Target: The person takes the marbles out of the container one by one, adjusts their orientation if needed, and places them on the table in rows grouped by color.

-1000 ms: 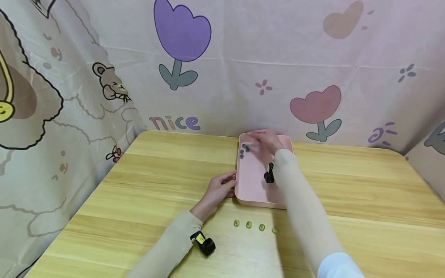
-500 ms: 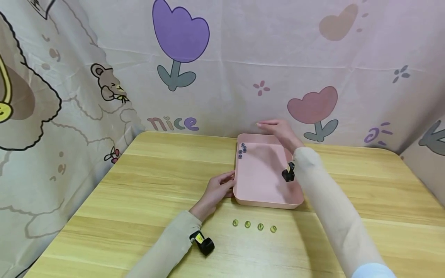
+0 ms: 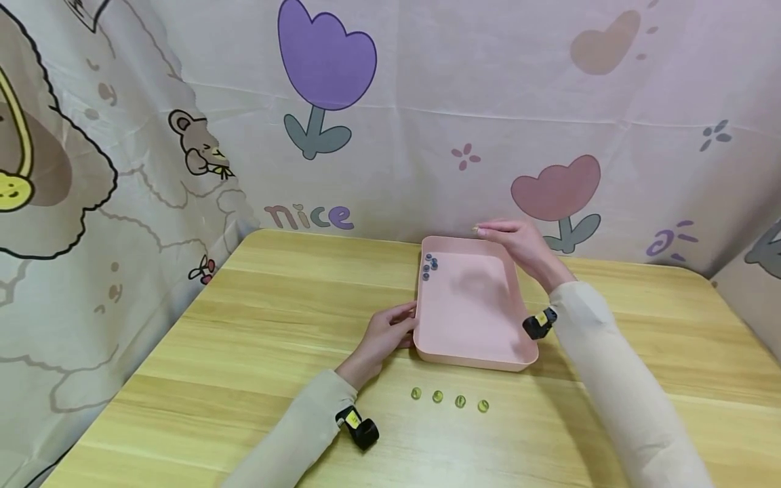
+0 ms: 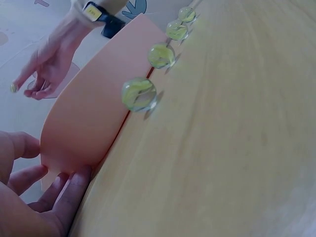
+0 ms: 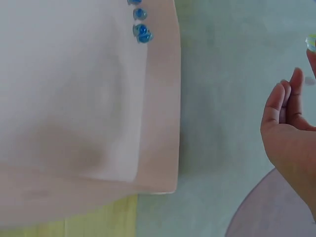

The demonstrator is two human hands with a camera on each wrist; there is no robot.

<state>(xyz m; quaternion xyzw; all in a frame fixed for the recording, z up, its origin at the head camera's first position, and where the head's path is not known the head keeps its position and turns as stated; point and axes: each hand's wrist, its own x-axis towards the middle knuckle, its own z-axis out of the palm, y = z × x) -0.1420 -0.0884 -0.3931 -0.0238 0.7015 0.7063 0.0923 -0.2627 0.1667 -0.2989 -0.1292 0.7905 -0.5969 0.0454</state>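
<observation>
Evidently, the right hand [image 3: 523,245] pinched a marble [image 4: 13,88] near the far rim of the tray [image 3: 472,312]; slackening fingertips could have dropped it outside. The left hand [image 3: 379,335] touched the tray's side with spread fingers; a jolt could have rolled the blue marbles [image 3: 434,265] inside.

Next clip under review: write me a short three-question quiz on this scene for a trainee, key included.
1. How many yellow-green marbles stand in a row on the table?
2. True or false: the blue marbles lie outside the tray that the left hand touches.
3. The right hand holds: (a) the tray's rim, (b) a single marble, (c) nothing.

Key: 1. Four. 2. False; they lie inside. 3. b.
</observation>
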